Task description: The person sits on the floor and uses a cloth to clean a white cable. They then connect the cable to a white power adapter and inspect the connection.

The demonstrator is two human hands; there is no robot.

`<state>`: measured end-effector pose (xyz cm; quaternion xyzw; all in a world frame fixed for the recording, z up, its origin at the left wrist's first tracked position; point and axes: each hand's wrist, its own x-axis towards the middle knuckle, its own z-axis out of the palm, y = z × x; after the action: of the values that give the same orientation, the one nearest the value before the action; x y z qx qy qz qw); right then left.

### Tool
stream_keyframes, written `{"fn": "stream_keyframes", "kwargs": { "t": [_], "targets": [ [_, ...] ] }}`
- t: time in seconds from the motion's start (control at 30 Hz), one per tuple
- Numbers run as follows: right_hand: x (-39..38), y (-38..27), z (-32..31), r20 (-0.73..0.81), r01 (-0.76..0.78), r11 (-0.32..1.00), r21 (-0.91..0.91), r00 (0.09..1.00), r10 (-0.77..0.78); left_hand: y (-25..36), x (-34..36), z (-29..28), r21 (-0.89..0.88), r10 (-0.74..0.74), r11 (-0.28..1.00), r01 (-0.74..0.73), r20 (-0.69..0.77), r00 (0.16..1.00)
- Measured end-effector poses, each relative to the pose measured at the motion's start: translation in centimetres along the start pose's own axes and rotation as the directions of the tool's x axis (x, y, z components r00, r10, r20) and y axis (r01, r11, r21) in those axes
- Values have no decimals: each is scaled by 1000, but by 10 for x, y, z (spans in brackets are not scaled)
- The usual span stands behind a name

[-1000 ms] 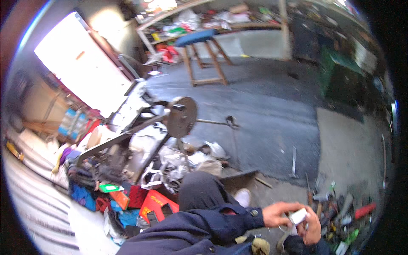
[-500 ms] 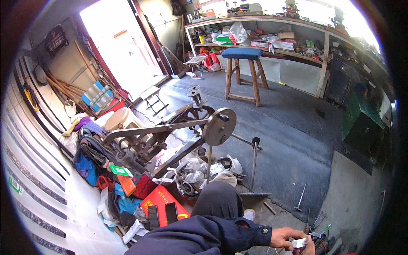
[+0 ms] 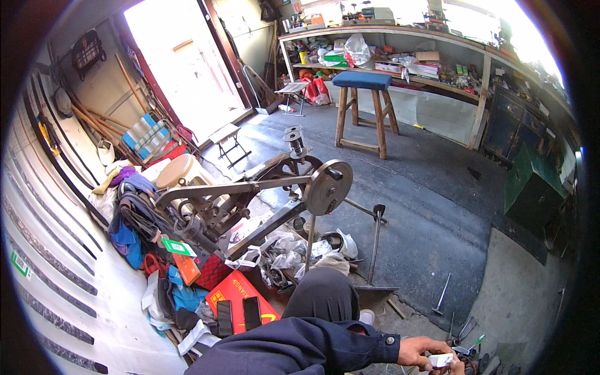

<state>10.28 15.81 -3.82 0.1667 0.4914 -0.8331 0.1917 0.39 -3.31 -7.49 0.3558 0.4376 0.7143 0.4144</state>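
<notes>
My left arm, in a dark sleeve with a snap at the cuff, reaches across the bottom of the view. My left hand (image 3: 417, 351) is closed, its fingers around a small white block-like piece (image 3: 440, 360) whose exact kind I cannot make out. Against the other side of that piece are the fingers of my right hand (image 3: 457, 367), also closed on it and partly cut off by the lower edge. Just beyond the hands, several hand tools (image 3: 464, 330) lie on the floor, one with a green handle.
A cast-iron hand-cranked sewing machine (image 3: 325, 187) stands ahead of my knee. Bags and clothes pile up around a red box (image 3: 240, 300) with two dark phone-like slabs on it. A hammer (image 3: 441, 294) lies on the floor; a blue-topped stool (image 3: 362, 80) stands farther off before a workbench (image 3: 400, 78).
The view has shifted slightly, so the room appears a little to the right and lower. Both hands keep hold of the white piece, with small finger shifts.
</notes>
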Motion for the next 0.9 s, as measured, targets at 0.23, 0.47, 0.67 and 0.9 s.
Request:
{"fn": "stream_keyframes", "kwargs": {
  "t": [0.23, 0.47, 0.67, 0.9],
  "targets": [
    [1, -1, 5, 40, 28, 1000, -10, 999, -27, 8, -2, -1, 24, -77, 997, 77, 1, 997],
    [1, -3, 7, -41, -41, 994, -104, 998, 37, 2, -2, -2, 136, 16, 991, -15, -7, 1000],
    [5, 3, 6, -67, -2, 986, -168, 998, -10, -5, -3, -4, 66, -66, 996, 64, 20, 998],
    [7, 3, -7, -88, -114, 993, -31, 990, 111, 0, -2, -2, 14, -41, 999, 40, 3, 999]
  ]
}}
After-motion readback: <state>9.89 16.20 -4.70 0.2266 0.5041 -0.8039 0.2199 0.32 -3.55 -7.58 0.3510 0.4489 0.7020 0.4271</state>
